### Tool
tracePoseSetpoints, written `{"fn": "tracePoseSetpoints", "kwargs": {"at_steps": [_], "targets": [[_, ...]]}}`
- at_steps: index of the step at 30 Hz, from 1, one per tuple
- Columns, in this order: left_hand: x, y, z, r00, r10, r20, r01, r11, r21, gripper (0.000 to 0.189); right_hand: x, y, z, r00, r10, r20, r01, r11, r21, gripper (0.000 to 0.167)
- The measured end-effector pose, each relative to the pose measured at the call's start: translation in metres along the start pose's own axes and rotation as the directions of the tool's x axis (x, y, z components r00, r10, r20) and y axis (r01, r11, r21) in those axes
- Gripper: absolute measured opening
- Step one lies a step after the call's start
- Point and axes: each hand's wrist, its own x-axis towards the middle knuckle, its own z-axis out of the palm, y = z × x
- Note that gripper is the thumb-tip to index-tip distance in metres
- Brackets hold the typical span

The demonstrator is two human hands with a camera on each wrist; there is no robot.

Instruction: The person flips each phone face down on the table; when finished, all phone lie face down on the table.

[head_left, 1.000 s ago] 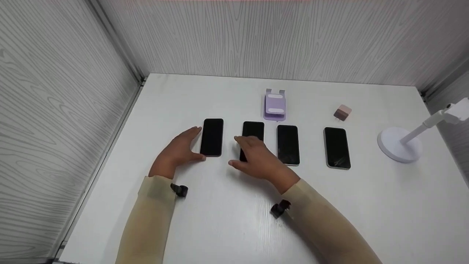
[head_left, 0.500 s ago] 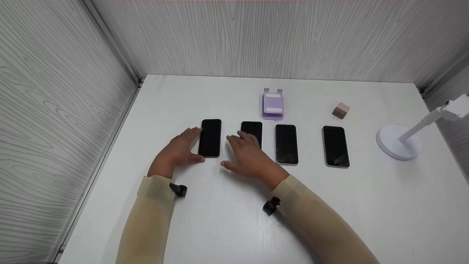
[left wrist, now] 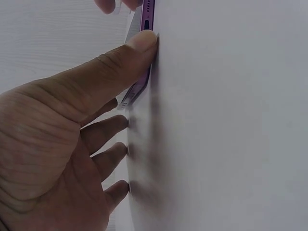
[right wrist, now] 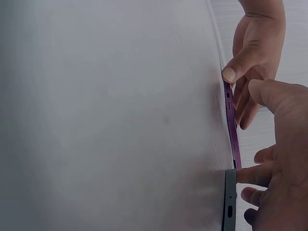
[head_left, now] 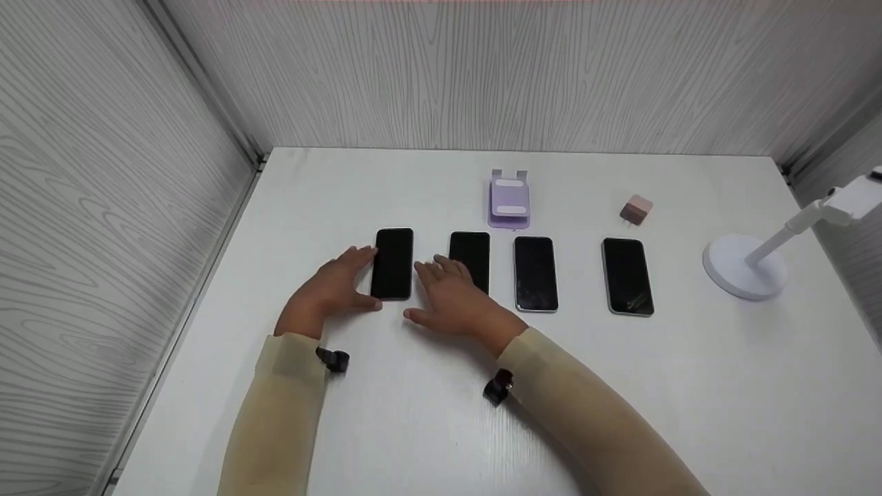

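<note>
My left hand point(head_left: 329, 288) lies at the leftmost black-screened phone point(head_left: 392, 265). Its thumb point(left wrist: 139, 43) touches the phone's purple bottom edge in the left wrist view, and the index finger is at the left side; the other fingers are spread on the table. My right hand point(head_left: 451, 303), fingers extended and parted, overlaps the lower part of a second phone point(head_left: 471, 251) in the head view. Its thumb reaches toward the leftmost phone, apart from it. In the right wrist view, right-hand fingers are close to a grey-edged phone point(right wrist: 230, 202).
Two more phones, a third phone point(head_left: 536, 275) and a fourth phone point(head_left: 628, 277), lie to the right in the row. Behind them are a purple folding phone stand point(head_left: 510, 200) and a pink charger plug point(head_left: 635, 210). A white round-based stand point(head_left: 744, 269) is at the right.
My right hand has shifted left from over the second phone toward the gap beside the leftmost one. My left hand has stayed at the leftmost phone.
</note>
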Motion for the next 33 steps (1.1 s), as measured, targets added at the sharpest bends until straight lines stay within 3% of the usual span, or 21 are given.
{"fn": "tracePoseSetpoints", "kwargs": {"at_steps": [8, 14, 21, 26, 33], "targets": [[-0.004, -0.003, 0.004, 1.0, -0.013, 0.018, 0.013, 1.0, -0.017, 0.105, 0.002, -0.01, 0.007, 1.0, -0.01, 0.02, 0.01, 1.0, 0.013, 0.094], [-0.002, -0.002, 0.008, 1.0, -0.004, -0.002, 0.004, 1.0, 0.001, 0.1, 0.004, -0.012, 0.009, 1.0, -0.006, 0.026, 0.004, 0.999, 0.049, 0.094], [-0.001, 0.003, 0.007, 0.999, -0.012, -0.032, 0.012, 1.0, 0.011, 0.094, 0.006, -0.009, 0.008, 1.0, 0.021, 0.023, -0.025, 0.981, 0.193, 0.089], [-0.004, 0.002, 0.006, 0.999, -0.023, -0.037, 0.023, 1.0, -0.003, 0.093, 0.007, -0.012, 0.006, 0.999, 0.0, 0.046, -0.015, 0.945, 0.326, 0.089], [-0.008, -0.001, 0.005, 0.999, -0.024, -0.045, 0.023, 0.999, -0.034, 0.093, 0.008, -0.016, 0.003, 1.0, -0.02, 0.022, 0.005, 0.849, 0.529, 0.087]]}}
